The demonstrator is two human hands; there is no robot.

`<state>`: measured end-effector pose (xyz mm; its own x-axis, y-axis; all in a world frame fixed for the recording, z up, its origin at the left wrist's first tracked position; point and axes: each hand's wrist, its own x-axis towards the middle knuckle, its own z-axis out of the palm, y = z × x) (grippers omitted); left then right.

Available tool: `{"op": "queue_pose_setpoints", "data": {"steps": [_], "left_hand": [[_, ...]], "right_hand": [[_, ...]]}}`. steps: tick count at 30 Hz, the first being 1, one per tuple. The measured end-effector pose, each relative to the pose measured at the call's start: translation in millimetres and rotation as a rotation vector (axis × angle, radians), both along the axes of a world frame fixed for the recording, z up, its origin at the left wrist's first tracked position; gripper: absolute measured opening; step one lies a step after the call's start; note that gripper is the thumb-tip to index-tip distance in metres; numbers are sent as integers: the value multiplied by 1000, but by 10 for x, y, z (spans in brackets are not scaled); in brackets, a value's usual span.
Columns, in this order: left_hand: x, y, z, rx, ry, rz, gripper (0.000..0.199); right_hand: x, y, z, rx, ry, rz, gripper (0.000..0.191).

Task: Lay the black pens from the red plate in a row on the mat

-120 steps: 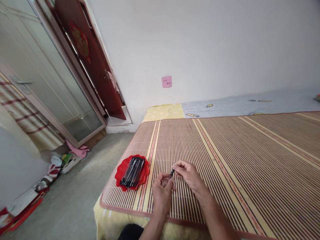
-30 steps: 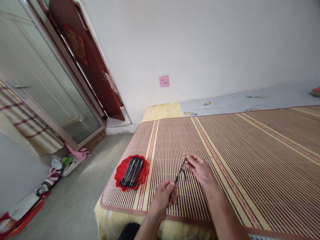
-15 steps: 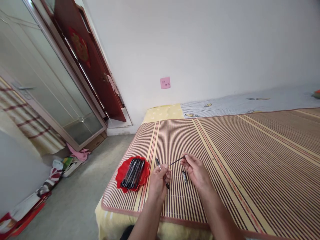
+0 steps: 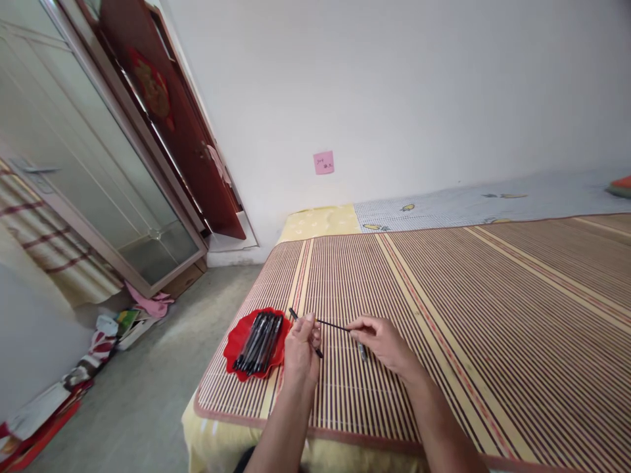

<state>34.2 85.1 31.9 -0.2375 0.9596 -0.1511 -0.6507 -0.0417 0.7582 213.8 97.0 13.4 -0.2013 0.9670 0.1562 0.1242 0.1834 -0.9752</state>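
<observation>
My left hand [image 4: 300,351] is closed around a black pen [image 4: 294,314], whose dark ends stick out above and below the fingers. Between my two hands runs a thin dark rod that looks like a pen refill [image 4: 333,325]. Its right end is pinched in the fingers of my right hand [image 4: 382,340]; its left end meets my left fingertips. A short black-and-clear pen part [image 4: 362,353] lies on the striped mat just below my right fingers, partly covered. Left of my hands, a red scalloped dish [image 4: 233,339] carries several black pens [image 4: 257,341].
The striped bamboo mat [image 4: 473,328] covers a bed with a yellow sheet [image 4: 221,437] at its near edge. A white wall with a pink note [image 4: 324,163] stands behind. On the left are a glass door [image 4: 113,164], the floor and piled items [image 4: 64,394].
Both hands have shifted slightly left. The refill, earlier slanting up to the right, now slopes gently down toward my right hand, which has lowered over the loose pen part.
</observation>
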Motion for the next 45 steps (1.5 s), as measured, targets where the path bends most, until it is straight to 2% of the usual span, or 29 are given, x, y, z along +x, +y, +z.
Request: {"op": "queue_pose_setpoints", "data": {"steps": [4,9,14,19,23,28,32,38,45], "left_hand": [[-3,40,23,10,6,-11,39],[-42,35,16,-19,15,-54,28],[-102,23,-120,-132,100,-101,22],[-145,37,-257,-161,315,-97,21],[-216,13,-331,-145,551,-67,19],[-313,6,-393,-96,850,20,11],[-291,115,-426,-83,1034,82,18],[-212,261,-478,-49,1210,50,29],[-204,168,-513,-24,1323,23,30]], "right_hand": [[-74,-51,29,-5,-153,27,13],[-104,-55,21,32,-177,48,15],[6,35,-48,-35,-168,-121,23],[186,126,-196,-75,-219,-249,20],[225,130,-249,-78,-274,-221,14],[168,90,-230,-103,-386,-190,11],[165,93,-220,-103,-398,-189,11],[212,86,-238,-111,-429,-196,11],[200,86,-267,-109,-457,-173,12]]}}
